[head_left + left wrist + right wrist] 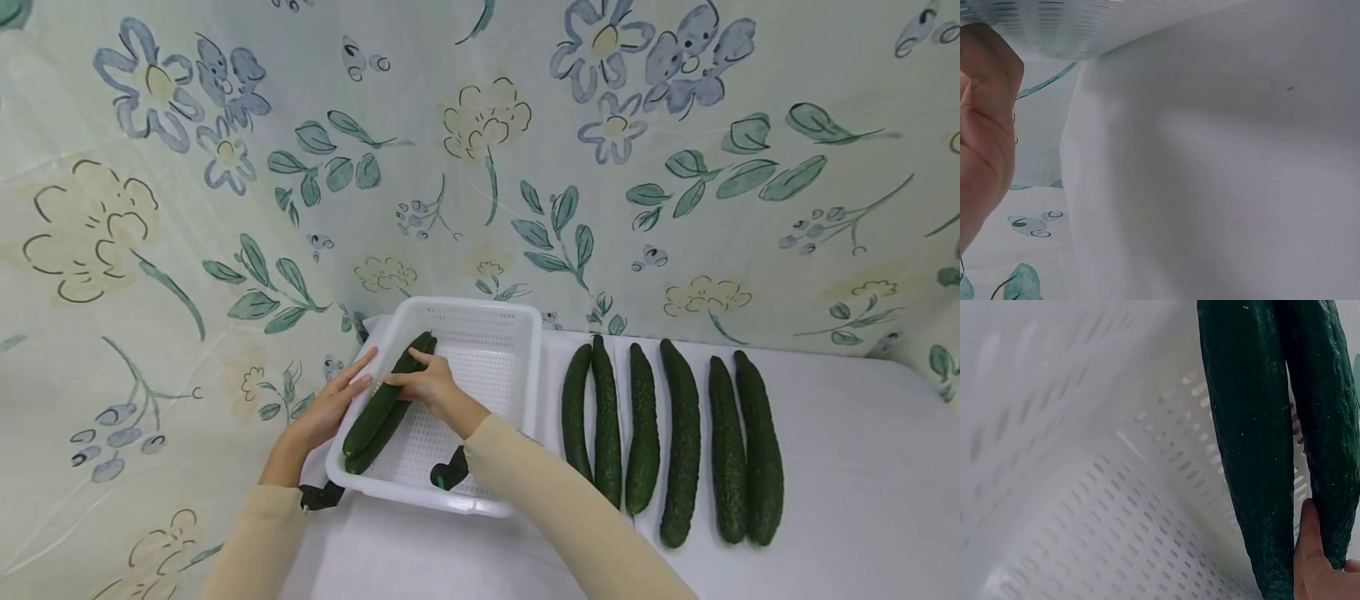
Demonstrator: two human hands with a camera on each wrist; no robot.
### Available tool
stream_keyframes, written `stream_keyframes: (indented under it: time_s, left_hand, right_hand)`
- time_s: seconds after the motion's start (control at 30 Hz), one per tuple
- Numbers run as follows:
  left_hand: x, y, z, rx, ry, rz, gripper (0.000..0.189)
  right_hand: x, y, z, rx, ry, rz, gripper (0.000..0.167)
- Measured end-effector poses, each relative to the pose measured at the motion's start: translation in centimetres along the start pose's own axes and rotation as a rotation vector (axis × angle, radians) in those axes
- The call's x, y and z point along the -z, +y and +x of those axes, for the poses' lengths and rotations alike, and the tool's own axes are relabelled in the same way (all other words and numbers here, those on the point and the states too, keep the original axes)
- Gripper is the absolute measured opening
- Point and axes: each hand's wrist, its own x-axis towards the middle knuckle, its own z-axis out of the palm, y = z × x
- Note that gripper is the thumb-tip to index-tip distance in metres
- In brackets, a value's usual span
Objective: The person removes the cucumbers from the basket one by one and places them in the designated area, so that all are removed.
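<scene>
A white perforated plastic basket (pixel 482 302) stands tilted in the head view, with two long dark green cucumbers along its left side. My right hand (pixel 431 385) reaches inside and grips the upper cucumber (pixel 375 417) between thumb and fingers. Just beside it lies the second cucumber (pixel 381 440). The right wrist view shows fingertips between the gripped cucumber (pixel 1325 412) and its neighbour (pixel 1247 444). Outside the basket's left wall, my left hand (pixel 330 408) rests against the rim with fingers extended. In the left wrist view, that hand (pixel 985 137) is partly cut off, below the basket wall (pixel 1085 25).
Several more cucumbers (pixel 681 450) lie roughly side by side on the white tablecloth (pixel 847 450), right of the basket. Floral cloth (pixel 480 192) hangs behind and to the left. Dark devices (pixel 321 497) are on both wrists.
</scene>
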Motion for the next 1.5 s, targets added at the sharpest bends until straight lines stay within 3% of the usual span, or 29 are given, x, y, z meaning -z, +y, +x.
stream_keyframes:
  time_s: [0.27,0.57,1.5]
  left_hand:
    - [0.0,0.2,0.2,-0.008,-0.009,0.018,0.056]
    - [-0.2,0.3,0.2,0.007,0.003,0.028,0.057]
    - [-0.2,0.2,-0.1,0.002,0.028,0.037,0.057]
  right_hand:
    - [0.3,-0.7,-0.6,-0.028,0.012,0.050,0.077]
    - [1.1,-1.7,-1.5,-0.063,-0.039,0.078,0.075]
    - [5.8,-5.5,-5.0,0.005,-0.143,0.080,0.068]
